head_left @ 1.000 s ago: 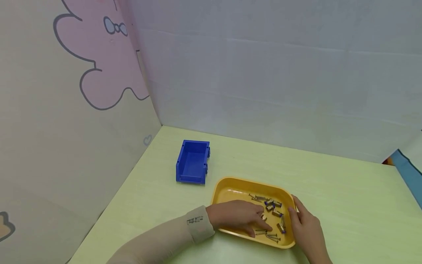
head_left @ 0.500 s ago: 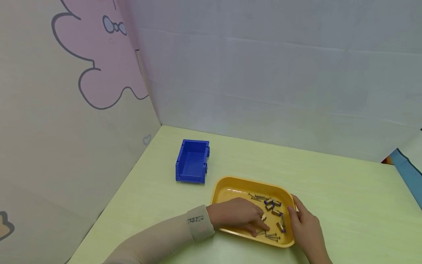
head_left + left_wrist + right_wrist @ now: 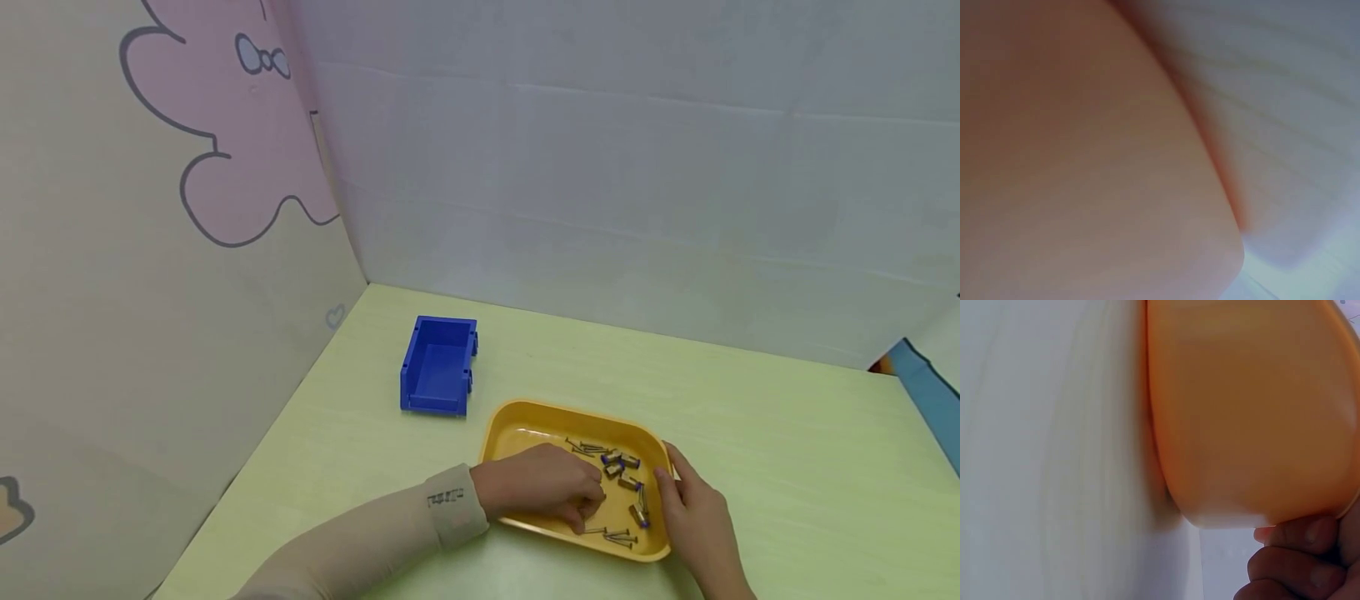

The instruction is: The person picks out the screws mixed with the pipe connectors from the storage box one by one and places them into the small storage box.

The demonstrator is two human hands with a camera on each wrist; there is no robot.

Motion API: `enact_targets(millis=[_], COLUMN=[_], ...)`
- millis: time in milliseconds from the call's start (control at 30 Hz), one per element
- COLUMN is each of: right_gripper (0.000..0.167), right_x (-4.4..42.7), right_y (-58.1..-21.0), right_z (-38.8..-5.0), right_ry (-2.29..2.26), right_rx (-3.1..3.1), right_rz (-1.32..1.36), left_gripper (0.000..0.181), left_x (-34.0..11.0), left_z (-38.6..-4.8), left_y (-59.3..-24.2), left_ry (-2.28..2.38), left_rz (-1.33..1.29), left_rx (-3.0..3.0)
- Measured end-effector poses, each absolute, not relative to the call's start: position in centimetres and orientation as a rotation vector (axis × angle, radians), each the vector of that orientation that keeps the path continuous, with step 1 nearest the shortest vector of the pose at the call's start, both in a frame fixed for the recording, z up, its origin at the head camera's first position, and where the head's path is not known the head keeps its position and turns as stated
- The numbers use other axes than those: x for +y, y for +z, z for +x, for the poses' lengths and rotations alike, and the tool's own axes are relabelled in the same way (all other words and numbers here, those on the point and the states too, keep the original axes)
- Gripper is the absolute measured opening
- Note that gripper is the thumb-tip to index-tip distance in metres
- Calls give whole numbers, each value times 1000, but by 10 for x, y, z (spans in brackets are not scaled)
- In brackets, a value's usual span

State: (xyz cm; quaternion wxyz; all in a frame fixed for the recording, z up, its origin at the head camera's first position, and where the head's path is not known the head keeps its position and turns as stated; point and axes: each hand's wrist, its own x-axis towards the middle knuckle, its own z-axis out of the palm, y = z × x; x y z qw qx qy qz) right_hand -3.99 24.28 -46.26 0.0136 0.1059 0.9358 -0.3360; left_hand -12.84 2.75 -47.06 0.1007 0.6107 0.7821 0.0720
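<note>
My left hand (image 3: 543,485) reaches over the near left rim of the yellow tray (image 3: 517,417), its fingers bent downward inside; whatever lies beneath them is hidden. Close to its fingertips are several thin nails (image 3: 619,538) at the near side. Brass fittings with blue ends (image 3: 630,483) lie toward the tray's right side, with more nails (image 3: 588,448) behind them. My right hand (image 3: 697,521) grips the right rim, thumb on top. In the right wrist view the tray wall (image 3: 1254,425) rises above the curled fingers of the right hand (image 3: 1300,559).
A blue bin (image 3: 438,371) with nothing seen in it stands behind and left of the tray on the pale green table (image 3: 787,417). Walls covered with light sheeting rise at the left and back. The left wrist view is mostly a blurred tan surface (image 3: 1097,156).
My left fingers have drawn in and curled; one brass fitting and some of the nails near them are now out of sight. The right hand and tray stay in place.
</note>
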Motion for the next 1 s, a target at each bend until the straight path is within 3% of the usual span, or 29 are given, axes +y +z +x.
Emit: enact_targets(millis=[767, 1000], right_gripper=[53, 52], right_x=[241, 240], right_y=[-462, -462], right_z=[-41, -41], right_ry=[-1037, -1019], right_rx=[2924, 2932], right_rz=[354, 360], left_gripper=[16, 13], left_x=[21, 15], left_z=[-136, -134], left_y=[-461, -450], left_ry=[366, 569], left_rz=[1769, 1608], left_rx=[2478, 2516])
